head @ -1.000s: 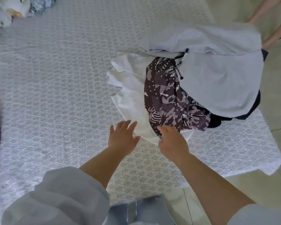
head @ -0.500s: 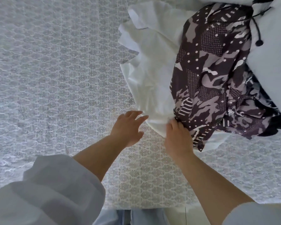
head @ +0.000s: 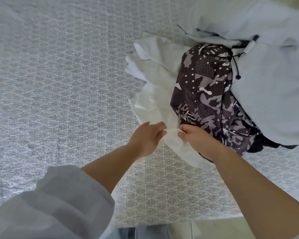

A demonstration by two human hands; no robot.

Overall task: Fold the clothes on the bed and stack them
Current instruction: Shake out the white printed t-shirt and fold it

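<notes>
Left hand [head: 146, 138]: fingers and thumb are curled and pinch the near edge of the white garment [head: 154, 94]. The thumb lies on top of the cloth; the fingertips are tucked under the fold and cannot be seen fully.

Right hand [head: 196, 138]: fingers are curled and pinch the same edge of the white garment, just beside the left hand. A short bunched strip of white cloth runs between the two hands. The back of the right hand lies against the lower edge of the patterned garment [head: 207, 97].

White garment: it lies crumpled on the bed cover [head: 59, 83], spreading away from the hands toward the far side. One loose corner hangs toward the person, below and between the two wrists, and rests on the cover.

Patterned garment: dark, with pale camouflage shapes and dots. It lies on top of the right part of the white garment, just beyond the right hand.

Grey sweatshirt [head: 273, 87]: pale grey with a dark drawstring. It overlaps the far right side of the patterned garment. A dark garment [head: 266, 145] shows beneath its near edge.

Both forearms are bare; the left sleeve [head: 55, 204] is pale grey and pushed up.
</notes>
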